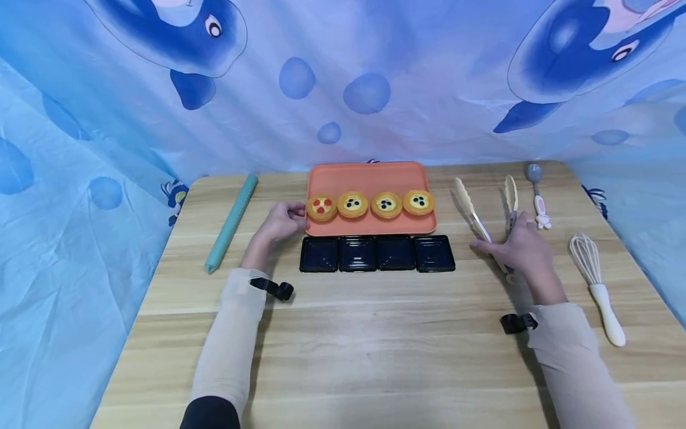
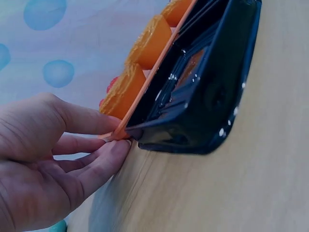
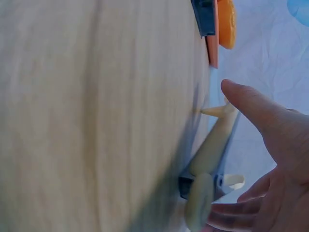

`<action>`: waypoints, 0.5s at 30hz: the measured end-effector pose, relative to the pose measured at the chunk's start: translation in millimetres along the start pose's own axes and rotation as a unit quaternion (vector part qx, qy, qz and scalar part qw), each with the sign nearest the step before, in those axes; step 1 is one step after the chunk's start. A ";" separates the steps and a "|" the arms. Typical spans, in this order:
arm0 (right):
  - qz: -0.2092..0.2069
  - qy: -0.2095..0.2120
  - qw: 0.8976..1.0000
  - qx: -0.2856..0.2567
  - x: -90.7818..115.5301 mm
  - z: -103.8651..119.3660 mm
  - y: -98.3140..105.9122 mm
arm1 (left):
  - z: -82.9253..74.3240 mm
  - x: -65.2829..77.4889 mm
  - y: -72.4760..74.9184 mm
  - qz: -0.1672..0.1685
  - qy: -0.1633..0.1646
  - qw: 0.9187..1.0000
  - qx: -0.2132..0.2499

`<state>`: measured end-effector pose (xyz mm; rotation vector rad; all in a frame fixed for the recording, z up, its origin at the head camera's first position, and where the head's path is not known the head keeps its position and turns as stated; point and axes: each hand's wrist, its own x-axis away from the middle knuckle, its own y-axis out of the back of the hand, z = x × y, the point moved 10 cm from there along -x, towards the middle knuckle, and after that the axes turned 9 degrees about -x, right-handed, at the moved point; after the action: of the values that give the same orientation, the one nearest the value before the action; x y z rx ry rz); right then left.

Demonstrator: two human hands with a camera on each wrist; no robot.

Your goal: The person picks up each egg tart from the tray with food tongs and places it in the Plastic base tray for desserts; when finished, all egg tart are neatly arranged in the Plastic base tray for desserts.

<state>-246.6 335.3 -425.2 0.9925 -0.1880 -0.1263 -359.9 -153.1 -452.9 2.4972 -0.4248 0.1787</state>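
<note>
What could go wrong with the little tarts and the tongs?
The left hand is pinching the orange tray; if it tips, the tarts might slide.

The black dishes sit close along the tray's near edge, so pulling the tray that way could push them.

The tongs are spread wide and the right hand isn't squeezed around them, so they might slip if lifted now.

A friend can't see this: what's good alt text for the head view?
A person's left hand grips an orange tray of four tarts, while the right hand spreads over open tongs. Four black dishes line the tray's near side.
</note>
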 end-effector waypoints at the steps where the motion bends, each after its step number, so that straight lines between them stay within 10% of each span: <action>1: -0.002 -0.005 1.000 -0.001 -1.3 -1.0 -1.4 | 0.6 0.3 0.1 -0.001 0.003 1.000 0.000; 15: -0.022 -0.045 0.999 -0.013 -11.7 -7.1 -4.9 | 2.0 0.3 2.4 -0.013 0.017 1.000 -0.003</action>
<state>-256.6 340.7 -434.3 0.9663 -0.2468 -0.2138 -360.4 -156.2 -453.2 2.4886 -0.3778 0.2077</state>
